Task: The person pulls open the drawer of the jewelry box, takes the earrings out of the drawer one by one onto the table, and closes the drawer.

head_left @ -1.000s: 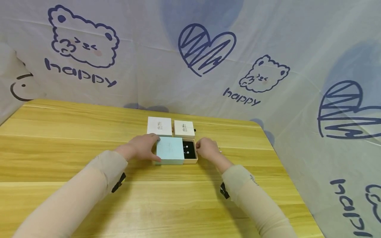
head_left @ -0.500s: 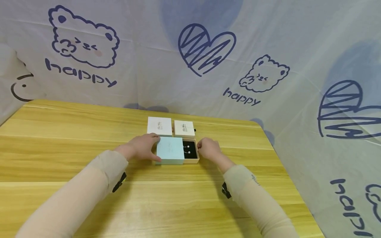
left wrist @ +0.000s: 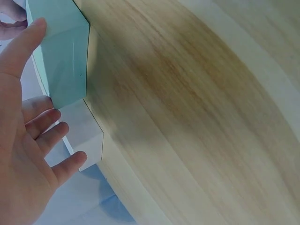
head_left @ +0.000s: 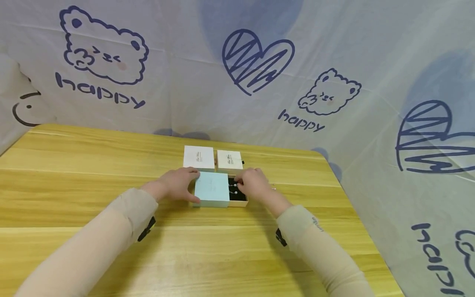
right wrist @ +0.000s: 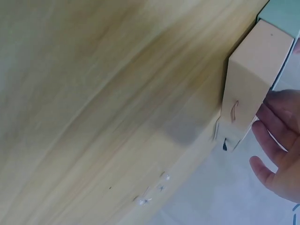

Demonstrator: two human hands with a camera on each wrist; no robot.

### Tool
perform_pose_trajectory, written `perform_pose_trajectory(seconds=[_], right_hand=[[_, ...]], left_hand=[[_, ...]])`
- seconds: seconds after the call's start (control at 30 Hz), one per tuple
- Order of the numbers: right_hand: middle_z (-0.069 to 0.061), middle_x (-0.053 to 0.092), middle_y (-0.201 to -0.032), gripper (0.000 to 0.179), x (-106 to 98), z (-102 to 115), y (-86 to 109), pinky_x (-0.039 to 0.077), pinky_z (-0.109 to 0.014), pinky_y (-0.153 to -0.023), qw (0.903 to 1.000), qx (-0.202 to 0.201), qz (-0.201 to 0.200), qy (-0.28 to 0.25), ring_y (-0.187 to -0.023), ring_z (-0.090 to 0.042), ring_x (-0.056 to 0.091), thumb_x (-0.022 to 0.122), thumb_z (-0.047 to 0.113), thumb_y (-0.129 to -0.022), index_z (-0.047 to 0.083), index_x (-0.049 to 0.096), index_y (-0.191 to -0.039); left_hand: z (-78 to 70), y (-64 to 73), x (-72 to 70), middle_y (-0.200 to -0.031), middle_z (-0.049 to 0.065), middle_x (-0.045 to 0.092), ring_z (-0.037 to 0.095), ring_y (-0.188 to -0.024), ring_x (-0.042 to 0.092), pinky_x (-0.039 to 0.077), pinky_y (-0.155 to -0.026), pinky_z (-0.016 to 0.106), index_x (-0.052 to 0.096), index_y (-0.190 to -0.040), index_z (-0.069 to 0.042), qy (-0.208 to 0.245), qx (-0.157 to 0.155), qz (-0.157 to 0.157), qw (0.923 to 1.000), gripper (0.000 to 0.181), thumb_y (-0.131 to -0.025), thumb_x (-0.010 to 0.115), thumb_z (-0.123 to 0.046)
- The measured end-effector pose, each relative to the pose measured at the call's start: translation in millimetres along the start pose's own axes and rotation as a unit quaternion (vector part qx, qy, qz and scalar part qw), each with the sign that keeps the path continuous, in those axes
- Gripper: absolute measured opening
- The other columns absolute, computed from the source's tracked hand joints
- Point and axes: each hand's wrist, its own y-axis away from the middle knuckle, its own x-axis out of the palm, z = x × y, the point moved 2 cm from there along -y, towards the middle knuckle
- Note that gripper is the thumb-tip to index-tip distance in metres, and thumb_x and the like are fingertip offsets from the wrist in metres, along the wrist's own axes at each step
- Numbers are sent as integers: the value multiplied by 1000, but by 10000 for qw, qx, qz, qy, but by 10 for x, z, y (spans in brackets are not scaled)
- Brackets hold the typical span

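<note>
A light blue jewellery box (head_left: pixel 211 187) lies on the wooden table with its drawer (head_left: pixel 238 203) slid partly out to the right. On the black pad (head_left: pixel 242 196) inside are two pearl earrings (head_left: pixel 235 192). My left hand (head_left: pixel 176 184) holds the blue sleeve, thumb (left wrist: pixel 29 43) against the near side and fingertips at the far side. My right hand (head_left: pixel 254 183) is over the drawer's far right corner, fingertips close to the upper earring. Whether they pinch anything is hidden. A ribbon tab (right wrist: pixel 234 111) hangs on the drawer's end.
Behind the blue box stand a white box (head_left: pixel 198 156) and a smaller cream box (head_left: pixel 229 159) with a dark tab. Small silvery jewellery pieces (right wrist: pixel 145 201) lie on the table to the right. A printed white cloth (head_left: pixel 193 82) hangs behind the table.
The drawer first slid slightly farther right. My right hand then left the drawer's end and moved left and up over its inside. My left hand has stayed on the box.
</note>
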Motion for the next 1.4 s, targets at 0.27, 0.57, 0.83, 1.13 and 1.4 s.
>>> perform_pose_trajectory(seconds=[0.27, 0.57, 0.83, 1.13, 1.4], right_hand=[[-1, 72, -98, 21, 64, 75, -20, 43, -41, -88, 9995, -91, 53, 303, -97, -21, 63, 61, 17, -90, 13, 71, -108], [-2, 72, -101, 20, 96, 76, -29, 43, -42, -89, 9992, -133, -33, 381, -100, -23, 62, 62, 14, -88, 13, 72, -105], [-2, 73, -98, 18, 107, 67, -32, 44, -43, -90, 9979, -265, -198, 557, -97, -24, 63, 60, 10, -89, 14, 75, -98], [-6, 73, -98, 16, -56, -13, -13, 49, -39, -90, 9994, 75, -334, -54, -91, -21, 67, 61, 12, -89, 9, 74, -98], [-10, 71, -105, 20, -313, -305, 32, 53, -36, -86, 9961, 669, -294, -502, -96, -23, 66, 58, 14, -92, 5, 72, -103]], left_hand=[[-2, 12, 0, -148, 20, 34, 38, -135, 33, 34, -108, 51, 38, -140, 3, -37, 1, -10, 10000, 87, -78, 69, -50], [1, 16, -1, -148, 20, 34, 38, -136, 33, 34, -109, 50, 37, -141, 3, -55, -13, 23, 10000, 87, -79, 69, -50], [4, 11, 1, -149, 20, 33, 38, -136, 33, 33, -109, 50, 37, -141, 3, -86, -23, 41, 10000, 87, -79, 69, -50], [18, -12, 47, -150, 20, 32, 38, -137, 31, 32, -109, 51, 35, -142, 2, -79, -62, 82, 9999, 88, -79, 68, -50], [10, -20, 31, -150, 20, 32, 38, -137, 31, 34, -108, 51, 35, -142, 2, -176, -52, 72, 9998, 88, -79, 68, -50]])
